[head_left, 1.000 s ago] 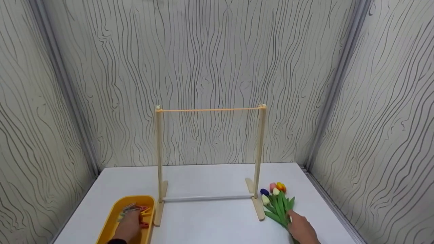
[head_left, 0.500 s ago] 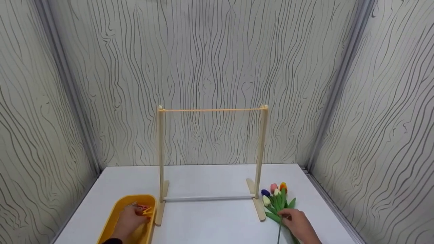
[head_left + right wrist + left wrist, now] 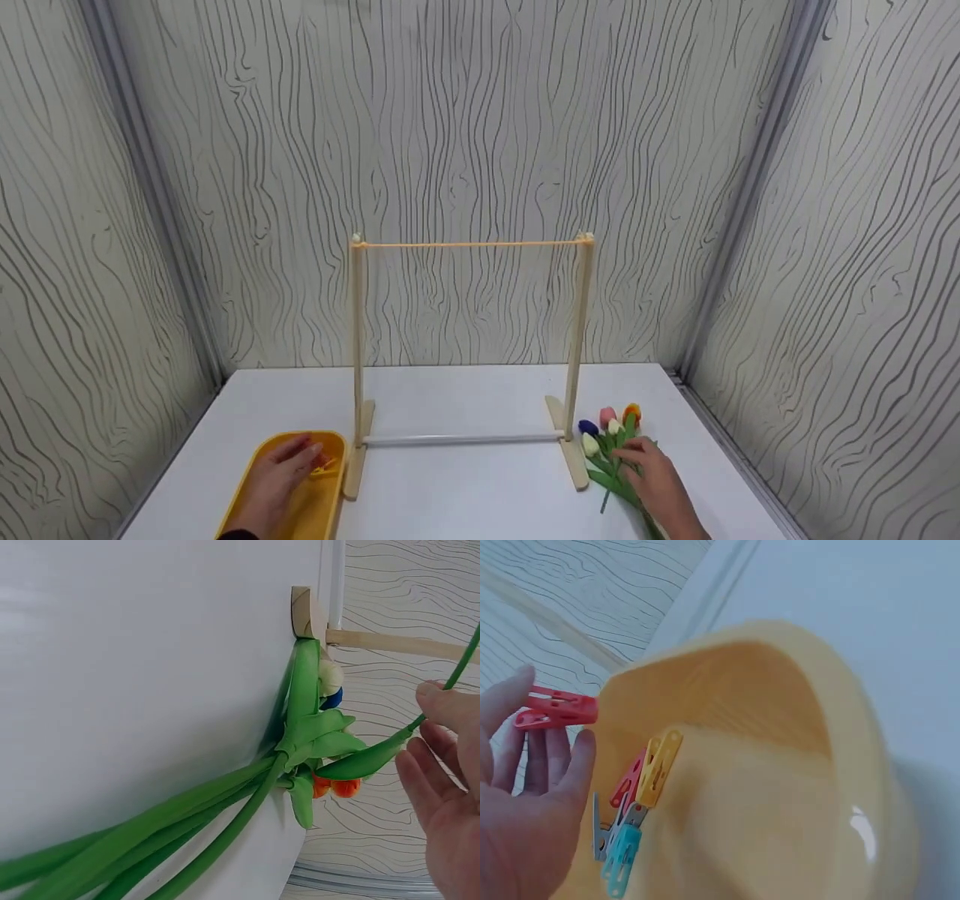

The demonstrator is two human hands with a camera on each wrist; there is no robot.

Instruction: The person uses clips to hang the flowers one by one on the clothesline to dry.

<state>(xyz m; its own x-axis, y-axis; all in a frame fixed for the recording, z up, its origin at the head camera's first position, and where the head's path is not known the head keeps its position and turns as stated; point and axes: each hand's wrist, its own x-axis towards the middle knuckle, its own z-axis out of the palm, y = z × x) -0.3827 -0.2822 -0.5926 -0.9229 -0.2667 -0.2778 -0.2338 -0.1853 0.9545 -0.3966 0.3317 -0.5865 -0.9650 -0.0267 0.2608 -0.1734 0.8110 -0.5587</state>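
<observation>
Above the tray, my left hand (image 3: 274, 476) pinches a red plastic clothespin (image 3: 559, 706) between thumb and fingers, as the left wrist view shows. More clothespins lie in the yellow tray (image 3: 244, 487): a yellow one (image 3: 660, 765), a turquoise one (image 3: 622, 855), another red one and a metal-grey one. On the right, my right hand (image 3: 656, 476) pinches the thin green stem (image 3: 459, 669) of one artificial tulip, lifted off the rest of the bunch. White (image 3: 590, 445), blue (image 3: 588, 427), pink (image 3: 607, 415) and orange (image 3: 631, 415) blooms show beyond the fingers.
Between the hands stands a wooden frame, with a left post (image 3: 358, 337), a right post (image 3: 579, 337) and an orange cord (image 3: 469, 244) stretched across the top. A white rod (image 3: 461, 439) joins its feet. Patterned panels enclose the white table (image 3: 465, 495) behind and at both sides.
My left hand has risen from among the clothespins with a red one. My right hand has drawn one tulip's stem away from the bunch and raised it.
</observation>
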